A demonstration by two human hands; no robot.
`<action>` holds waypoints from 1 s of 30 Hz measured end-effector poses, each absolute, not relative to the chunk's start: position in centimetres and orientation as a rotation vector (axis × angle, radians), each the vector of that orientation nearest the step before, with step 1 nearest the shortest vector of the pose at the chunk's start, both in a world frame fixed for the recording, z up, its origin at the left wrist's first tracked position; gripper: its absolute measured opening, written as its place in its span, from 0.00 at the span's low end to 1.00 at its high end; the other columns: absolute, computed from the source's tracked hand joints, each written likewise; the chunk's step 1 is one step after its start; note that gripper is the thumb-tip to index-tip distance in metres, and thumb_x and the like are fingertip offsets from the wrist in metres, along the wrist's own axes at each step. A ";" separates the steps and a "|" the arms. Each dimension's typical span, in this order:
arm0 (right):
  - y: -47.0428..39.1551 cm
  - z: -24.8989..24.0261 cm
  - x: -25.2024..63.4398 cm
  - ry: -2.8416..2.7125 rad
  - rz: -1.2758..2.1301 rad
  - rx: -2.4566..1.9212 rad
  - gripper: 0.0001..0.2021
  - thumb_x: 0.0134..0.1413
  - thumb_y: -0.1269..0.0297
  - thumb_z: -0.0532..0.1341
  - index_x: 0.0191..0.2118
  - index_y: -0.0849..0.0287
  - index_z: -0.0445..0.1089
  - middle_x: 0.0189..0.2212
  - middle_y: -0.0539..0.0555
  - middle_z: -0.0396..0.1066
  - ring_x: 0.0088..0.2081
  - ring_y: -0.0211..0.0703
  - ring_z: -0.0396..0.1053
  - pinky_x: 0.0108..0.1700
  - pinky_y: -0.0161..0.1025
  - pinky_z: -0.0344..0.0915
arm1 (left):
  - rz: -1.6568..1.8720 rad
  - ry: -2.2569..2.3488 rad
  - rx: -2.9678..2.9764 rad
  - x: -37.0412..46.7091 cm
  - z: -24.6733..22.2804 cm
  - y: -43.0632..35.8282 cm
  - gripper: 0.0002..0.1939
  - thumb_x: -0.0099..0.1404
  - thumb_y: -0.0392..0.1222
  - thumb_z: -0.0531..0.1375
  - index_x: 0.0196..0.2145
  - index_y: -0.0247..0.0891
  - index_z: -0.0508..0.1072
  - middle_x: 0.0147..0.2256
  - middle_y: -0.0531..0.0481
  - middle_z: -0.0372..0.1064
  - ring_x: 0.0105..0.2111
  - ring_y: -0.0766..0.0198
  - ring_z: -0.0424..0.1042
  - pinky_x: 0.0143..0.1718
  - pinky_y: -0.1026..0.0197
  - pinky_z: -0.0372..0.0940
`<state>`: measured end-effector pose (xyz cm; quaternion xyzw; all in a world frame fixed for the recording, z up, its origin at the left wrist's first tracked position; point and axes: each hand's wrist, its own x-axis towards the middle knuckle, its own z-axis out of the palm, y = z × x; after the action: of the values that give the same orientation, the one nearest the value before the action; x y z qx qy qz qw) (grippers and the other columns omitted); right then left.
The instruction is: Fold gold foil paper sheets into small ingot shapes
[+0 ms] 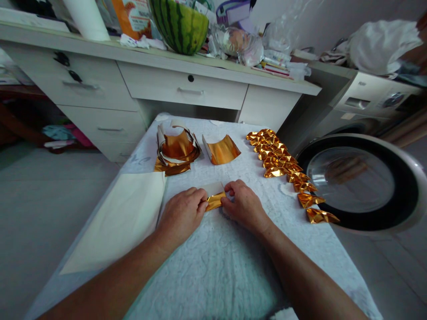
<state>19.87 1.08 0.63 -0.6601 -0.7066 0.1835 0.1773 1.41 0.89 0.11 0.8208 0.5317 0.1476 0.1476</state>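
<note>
A small gold foil paper (215,201), partly folded with its pale side showing at the back, lies between my hands on the cloth-covered table (213,275). My left hand (187,206) pinches its left edge with thumb and fingers. On the right edge, my right hand (243,203) grips it in the same way. Behind them rests a single curved gold sheet (223,150). A curled stack of gold sheets (176,149) sits to its left. Several folded gold pieces (275,155) form overlapping rows at the right.
A pale paper sheet (115,222) covers the table's left side. The open round door (356,180) of a washing machine stands close to the right edge. Beyond the table, a white drawer desk (187,84) bears a cut watermelon (180,26) and plastic bags.
</note>
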 end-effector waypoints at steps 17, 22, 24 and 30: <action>1.5 0.2 19.6 -1.824 0.783 -1.664 0.07 0.50 0.73 0.59 0.36 0.57 0.67 0.26 0.46 0.69 0.27 0.35 0.64 0.29 0.32 0.55 | 0.407 1.525 2.347 1.4 0.2 0.8 0.05 0.66 0.37 0.54 0.32 0.41 0.66 0.32 0.53 0.69 0.33 0.62 0.69 0.33 0.61 0.57; 1.5 0.2 19.7 -1.818 0.814 -1.593 0.07 0.49 0.75 0.58 0.35 0.57 0.66 0.25 0.46 0.68 0.27 0.35 0.63 0.30 0.31 0.56 | 0.426 1.518 2.349 1.3 0.0 0.8 0.05 0.66 0.37 0.53 0.31 0.41 0.66 0.32 0.52 0.68 0.33 0.62 0.69 0.33 0.61 0.58; 1.4 0.2 19.7 -1.813 0.826 -1.573 0.07 0.49 0.75 0.58 0.34 0.57 0.66 0.25 0.46 0.67 0.27 0.35 0.63 0.30 0.31 0.56 | 0.425 1.515 2.353 1.3 0.0 0.8 0.05 0.67 0.37 0.53 0.31 0.41 0.66 0.32 0.52 0.68 0.33 0.62 0.69 0.33 0.61 0.58; 1.3 0.0 19.7 -1.799 0.848 -1.548 0.07 0.49 0.75 0.57 0.34 0.57 0.66 0.25 0.46 0.67 0.26 0.34 0.62 0.29 0.31 0.56 | 0.396 1.532 2.361 1.5 0.2 0.8 0.06 0.67 0.37 0.53 0.31 0.41 0.65 0.32 0.52 0.68 0.33 0.61 0.69 0.33 0.60 0.57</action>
<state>19.71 1.30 0.02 -0.5849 -0.6797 0.3202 0.3055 1.46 0.80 0.23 0.8213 0.5332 0.1376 0.1492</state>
